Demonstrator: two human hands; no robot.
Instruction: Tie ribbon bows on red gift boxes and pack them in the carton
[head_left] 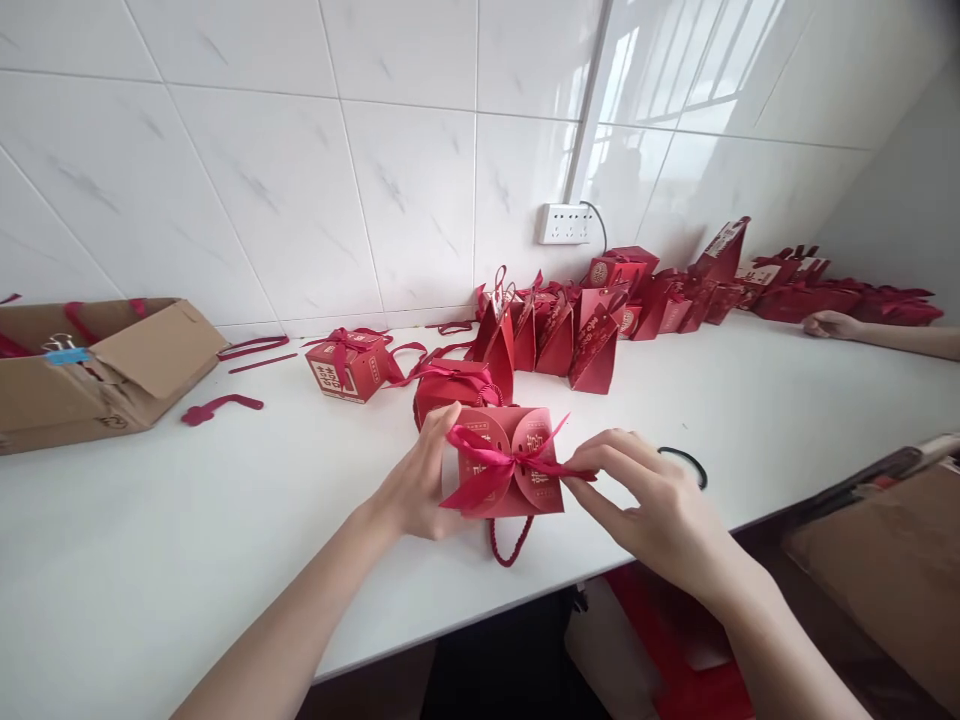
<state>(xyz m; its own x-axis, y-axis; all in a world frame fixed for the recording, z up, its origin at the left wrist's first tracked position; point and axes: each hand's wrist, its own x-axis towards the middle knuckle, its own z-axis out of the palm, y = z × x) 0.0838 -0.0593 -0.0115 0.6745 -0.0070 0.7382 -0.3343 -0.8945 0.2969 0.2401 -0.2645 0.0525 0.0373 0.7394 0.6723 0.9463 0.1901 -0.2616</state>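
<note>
The left hand [424, 480] grasped the left side of a red gift box [517, 490], which sat between both hands near the table's [225, 530] near edge. The box looked light and fairly stiff, likely thin card that would dent under a hard squeeze, so its side walls seemed the best hold. Its satin ribbon bow [487, 458] looked soft and slippery, better pinched by a tail; the right hand [652, 490] pinched the right-hand tail between thumb and fingers. One twisted cord handle [511, 562] showed on the near side.

Counted from the left, there was one cardboard carton [161, 350] with one binder clip [69, 343], then three loose ribbon pieces [225, 406] and one bow-tied box [356, 365]. One more red box [450, 385] stood just beyond the held one. Four wedge-shaped packages [595, 350] stood farther back, below one socket strip [566, 225]. One black loop [686, 462] lay right of the right hand. The far-right red packages [806, 300] overlapped too much to count, beside one co-worker's hand [829, 325].
</note>
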